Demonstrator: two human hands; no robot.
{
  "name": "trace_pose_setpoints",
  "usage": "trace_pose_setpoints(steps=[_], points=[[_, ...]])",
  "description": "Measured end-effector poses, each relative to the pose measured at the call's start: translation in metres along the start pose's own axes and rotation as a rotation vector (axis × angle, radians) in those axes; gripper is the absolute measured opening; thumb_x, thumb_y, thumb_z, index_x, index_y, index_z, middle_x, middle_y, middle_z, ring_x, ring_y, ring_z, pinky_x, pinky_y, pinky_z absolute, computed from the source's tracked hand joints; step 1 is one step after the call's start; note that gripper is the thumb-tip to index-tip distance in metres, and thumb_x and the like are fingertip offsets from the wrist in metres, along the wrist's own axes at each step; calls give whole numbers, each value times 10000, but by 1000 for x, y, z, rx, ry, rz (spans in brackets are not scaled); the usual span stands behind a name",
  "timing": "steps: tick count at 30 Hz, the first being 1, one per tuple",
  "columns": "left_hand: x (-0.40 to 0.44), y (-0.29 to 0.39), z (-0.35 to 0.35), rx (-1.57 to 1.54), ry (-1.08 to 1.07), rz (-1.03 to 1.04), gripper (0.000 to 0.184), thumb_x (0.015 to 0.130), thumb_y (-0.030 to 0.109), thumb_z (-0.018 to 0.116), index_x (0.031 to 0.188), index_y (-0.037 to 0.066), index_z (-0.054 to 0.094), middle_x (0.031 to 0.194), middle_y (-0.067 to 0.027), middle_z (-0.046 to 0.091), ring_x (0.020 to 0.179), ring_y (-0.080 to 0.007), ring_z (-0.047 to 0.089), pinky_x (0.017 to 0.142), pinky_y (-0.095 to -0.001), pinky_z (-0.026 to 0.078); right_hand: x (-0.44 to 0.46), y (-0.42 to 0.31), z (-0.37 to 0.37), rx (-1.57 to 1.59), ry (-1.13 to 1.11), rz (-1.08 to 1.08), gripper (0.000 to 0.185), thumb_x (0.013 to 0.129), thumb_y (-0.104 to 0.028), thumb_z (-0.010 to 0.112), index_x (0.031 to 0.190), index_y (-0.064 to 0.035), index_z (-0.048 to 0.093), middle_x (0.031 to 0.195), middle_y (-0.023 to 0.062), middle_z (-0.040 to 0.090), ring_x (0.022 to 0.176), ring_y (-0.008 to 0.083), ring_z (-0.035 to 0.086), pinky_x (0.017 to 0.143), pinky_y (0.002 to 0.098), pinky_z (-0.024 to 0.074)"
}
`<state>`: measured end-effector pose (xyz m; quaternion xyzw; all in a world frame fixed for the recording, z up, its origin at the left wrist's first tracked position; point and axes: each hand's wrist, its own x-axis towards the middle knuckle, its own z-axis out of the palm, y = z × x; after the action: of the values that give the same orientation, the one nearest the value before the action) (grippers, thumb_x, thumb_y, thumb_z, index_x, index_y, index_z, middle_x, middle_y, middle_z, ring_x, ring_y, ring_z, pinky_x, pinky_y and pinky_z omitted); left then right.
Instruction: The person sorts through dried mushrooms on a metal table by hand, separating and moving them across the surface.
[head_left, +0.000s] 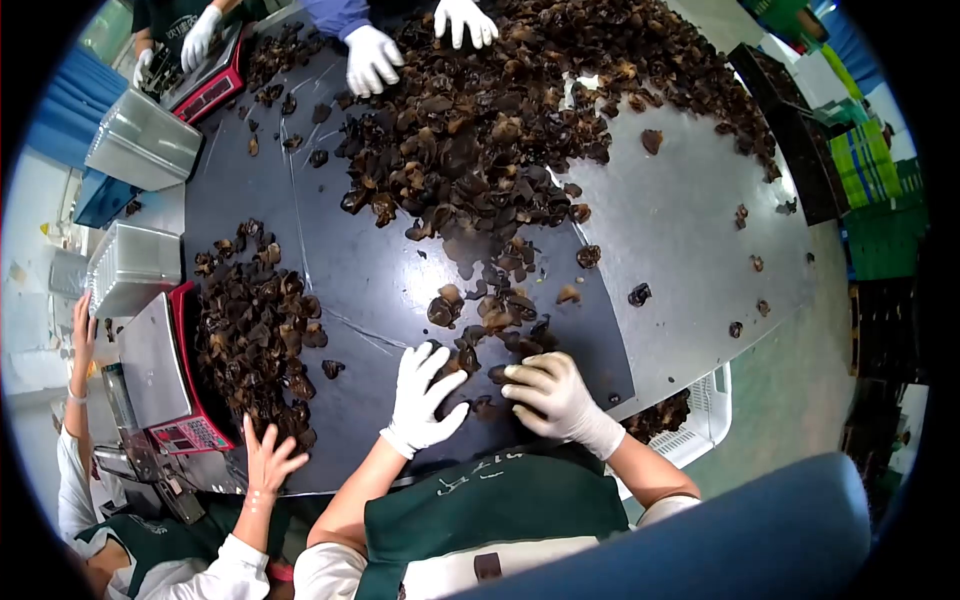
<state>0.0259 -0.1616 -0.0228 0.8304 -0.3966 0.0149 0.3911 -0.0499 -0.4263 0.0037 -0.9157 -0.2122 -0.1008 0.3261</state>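
Observation:
Both of my hands wear white gloves and are over the dark table (350, 250) near its front edge. My left hand (425, 400) has its fingers spread beside a few brown mushroom-like pieces (467, 352). My right hand (552, 395) has its fingers curled at a dark piece (497, 374) by the fingertips; whether it grips the piece is unclear. Just beyond the hands lie more loose pieces (445, 306), and a large heap (470, 130) covers the far part of the table.
A co-worker's bare hand (268, 462) touches a smaller heap (255, 330) at left, beside a red-edged scale (155, 370). Other gloved hands (372, 60) reach in from the far side. A white basket (710, 420) is below the right edge; clear bins (135, 265) stand left.

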Motion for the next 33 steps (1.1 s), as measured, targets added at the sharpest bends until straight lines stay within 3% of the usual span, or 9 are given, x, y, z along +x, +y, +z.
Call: trace_pose_setpoints(steps=[3,8,11,14,17,21,24,30,33], points=[[-2,-2,6,98,128,-191,630,731,253,793,1309,110,589,1495,-222,412,1393,-462,352,1157,-581,248,16,18,-12,-61,257,162,374,694,-132,759,1058,-102,682,1220,101,606,1116,303,556,956,453,436],[31,2,8,96,157,-271,824,723,345,814,1441,117,482,1501,-251,348,1379,-453,330,1135,-550,283,37,28,-3,-259,70,444,1080,597,-473,871,1482,-78,394,1489,287,344,1355,469,332,1107,573,274],[40,7,14,166,44,-197,785,709,384,811,1392,111,539,1440,-234,411,1325,-420,400,1106,-509,338,36,21,10,-242,14,266,849,653,-383,858,1377,-87,527,1396,217,466,1223,398,477,1024,501,379],[30,2,25,189,31,-147,581,767,228,748,1317,115,599,1248,-180,574,1112,-362,564,963,-460,453,30,31,17,-173,193,224,373,769,-173,794,1109,-74,676,1083,141,654,925,330,641,821,386,521],[20,-3,20,44,161,-232,360,826,75,684,1186,76,661,1057,-142,641,956,-328,628,858,-395,513,19,45,14,-4,356,322,150,838,-28,716,986,-41,689,932,128,672,836,306,667,741,334,546],[14,-10,15,-323,349,-536,140,896,-1,634,1032,16,664,922,-88,646,815,-188,629,762,-286,507,9,42,3,581,531,902,143,941,-86,650,1056,-10,688,825,23,668,767,91,608,679,242,484],[17,-9,14,-628,417,-746,125,950,34,602,1066,15,643,867,-8,600,711,-71,531,655,-229,457,7,36,-7,1541,687,1011,160,961,-149,639,1090,-56,651,852,33,623,684,102,520,577,243,395],[23,-1,1,-1510,510,-948,167,965,30,598,1128,-3,591,917,-52,635,733,-147,636,686,-297,570,39,2,-7,1928,610,1179,121,976,-194,621,1024,-83,621,880,25,603,676,130,489,557,264,387],[11,3,-10,-1775,395,-843,206,964,117,607,1145,21,581,1135,-164,673,1027,-275,688,832,-372,596,65,-13,20,1977,433,1109,155,992,-215,595,1041,-71,620,881,38,621,689,133,528,564,263,421]])
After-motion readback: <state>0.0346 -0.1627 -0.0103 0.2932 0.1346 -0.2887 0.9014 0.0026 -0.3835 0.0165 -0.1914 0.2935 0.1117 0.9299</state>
